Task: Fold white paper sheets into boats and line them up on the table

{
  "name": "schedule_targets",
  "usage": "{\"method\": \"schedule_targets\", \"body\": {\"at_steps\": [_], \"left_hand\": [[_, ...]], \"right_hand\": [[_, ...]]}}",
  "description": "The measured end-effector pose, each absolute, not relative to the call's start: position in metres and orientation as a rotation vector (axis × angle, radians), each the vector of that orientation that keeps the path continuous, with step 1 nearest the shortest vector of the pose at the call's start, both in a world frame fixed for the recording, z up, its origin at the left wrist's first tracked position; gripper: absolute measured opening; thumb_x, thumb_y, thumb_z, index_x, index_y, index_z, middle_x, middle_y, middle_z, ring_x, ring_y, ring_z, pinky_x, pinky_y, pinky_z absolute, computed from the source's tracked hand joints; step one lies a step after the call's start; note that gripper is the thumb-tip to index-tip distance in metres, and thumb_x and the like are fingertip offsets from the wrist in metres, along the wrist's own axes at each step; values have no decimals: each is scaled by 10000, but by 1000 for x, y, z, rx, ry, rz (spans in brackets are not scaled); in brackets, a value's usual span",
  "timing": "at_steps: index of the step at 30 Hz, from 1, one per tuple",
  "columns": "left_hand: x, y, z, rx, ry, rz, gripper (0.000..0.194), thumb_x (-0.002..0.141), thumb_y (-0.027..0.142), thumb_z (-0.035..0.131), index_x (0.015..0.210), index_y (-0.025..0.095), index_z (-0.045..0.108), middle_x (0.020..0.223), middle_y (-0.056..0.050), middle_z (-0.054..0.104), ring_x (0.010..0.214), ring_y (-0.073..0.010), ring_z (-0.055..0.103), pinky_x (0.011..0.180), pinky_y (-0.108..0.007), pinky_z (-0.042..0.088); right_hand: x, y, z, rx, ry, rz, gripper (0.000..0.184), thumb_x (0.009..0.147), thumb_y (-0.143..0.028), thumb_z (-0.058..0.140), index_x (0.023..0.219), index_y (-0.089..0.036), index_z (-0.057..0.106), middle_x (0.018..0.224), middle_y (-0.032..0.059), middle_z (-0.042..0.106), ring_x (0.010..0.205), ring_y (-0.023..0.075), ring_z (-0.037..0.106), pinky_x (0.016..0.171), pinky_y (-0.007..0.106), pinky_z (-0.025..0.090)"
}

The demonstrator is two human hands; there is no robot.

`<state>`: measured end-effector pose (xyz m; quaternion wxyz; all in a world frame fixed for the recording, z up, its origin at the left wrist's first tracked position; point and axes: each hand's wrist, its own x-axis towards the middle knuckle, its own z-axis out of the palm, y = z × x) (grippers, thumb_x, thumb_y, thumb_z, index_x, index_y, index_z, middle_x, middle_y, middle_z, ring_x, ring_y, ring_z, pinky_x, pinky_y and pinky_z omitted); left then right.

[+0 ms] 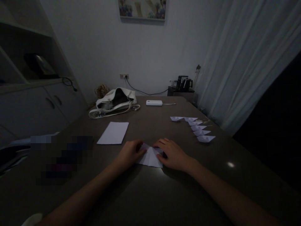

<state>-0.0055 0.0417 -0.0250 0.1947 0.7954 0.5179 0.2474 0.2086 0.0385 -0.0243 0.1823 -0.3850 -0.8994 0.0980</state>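
Observation:
A partly folded sheet of white paper (150, 157) lies on the dark table between my hands, with creases running down its middle. My left hand (132, 152) grips its left edge, thumb on top and fingers curled behind. On the other side, my right hand (171, 153) holds the right edge between thumb and fingers. The paper's upper corners are partly covered by my fingers. A stack of flat white paper (113, 133) rests beyond my left hand. To the right, several folded paper boats (204, 138) stand in a staggered row.
A white bag (116, 100) sits at the table's far left, and a white power bank (154, 103) with a short cable lies at the far edge. Blurred dark items (63, 160) are at the left. A kettle (187, 84) stands on a cabinet behind. A pale curtain (244, 62) hangs at right.

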Motion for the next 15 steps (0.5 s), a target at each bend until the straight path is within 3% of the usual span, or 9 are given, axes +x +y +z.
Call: {"method": "schedule_targets", "body": {"at_steps": [7,11,15], "left_hand": [[-3,40,-26,1920,1375,847,199,790,351,543,795,154,575,733,-30,625,662,-163,565,572,-243,392],[0,41,-29,1584,1232,882,289,770,428,577,859,154,560,767,-41,652,685,-180,610,571,-248,441],[5,39,-28,1312,1206,903,365,711,473,634,874,156,555,779,-53,664,668,-191,626,562,-260,463]], "right_hand": [[204,37,-24,-1165,-2388,354,246,760,-255,632,993,-178,614,985,83,608,939,220,531,812,363,422],[199,38,-26,-1197,-2137,639,73,788,-203,586,809,-180,652,767,36,641,701,154,571,634,283,438],[197,41,-27,-1170,-1868,929,117,795,-230,573,733,-178,658,649,14,643,580,127,570,532,243,425]]}}
